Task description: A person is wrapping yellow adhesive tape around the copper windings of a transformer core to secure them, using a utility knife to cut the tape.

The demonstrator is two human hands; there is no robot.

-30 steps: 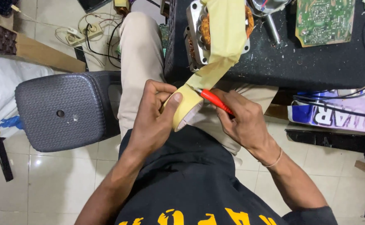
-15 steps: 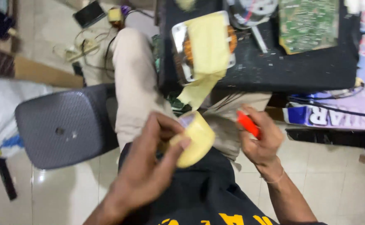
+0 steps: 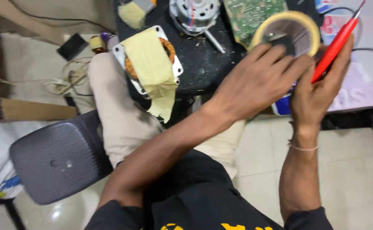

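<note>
Left hand (image 3: 259, 81) reaches across to the right, fingers closed on the roll of yellow tape (image 3: 286, 32), held up over the right end of the black worktop (image 3: 203, 64). Right hand (image 3: 318, 85) sits just beside it, gripping a red-handled tool (image 3: 335, 42), tip pointing up and away. Motor stator (image 3: 148, 64) rests at the worktop's left edge, wrapped in yellow tape with a loose tail hanging off the front. Small motor (image 3: 195, 15) and green circuit board (image 3: 250, 15) lie behind it. Grey stool (image 3: 54, 157) stands lower left.

Yellow tape roll (image 3: 304, 22) held aloft, red cutter (image 3: 335, 44) upright
</note>
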